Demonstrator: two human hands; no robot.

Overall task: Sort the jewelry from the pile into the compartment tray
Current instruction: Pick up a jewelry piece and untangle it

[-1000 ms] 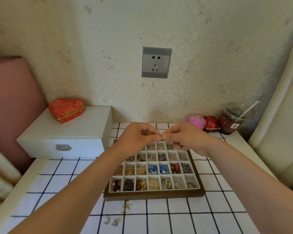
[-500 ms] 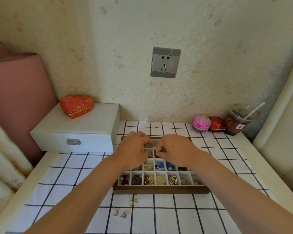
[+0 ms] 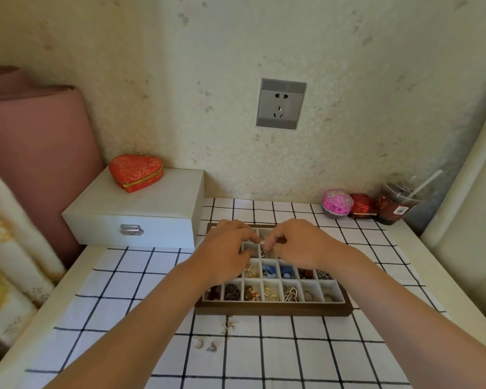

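Several tray [image 3: 272, 310] compartments hide beneath left hand [image 3: 224, 255] and right hand [image 3: 302, 245].

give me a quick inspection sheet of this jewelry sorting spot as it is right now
surface: white grid-lined cloth covering the table.
job's things: compartment tray, most visible cells holding jewelry; loose pieces lie on the cloth in front of it.
clutter: white box with a red heart case on top; pink round box, small red box and drink cup with straw, back right.
hands: left hand and right hand over the tray's far cells, fingers curled; anything pinched is hidden.
cables: nothing seen.
surroundings: wall socket, nothing plugged in; pink cushion at left.
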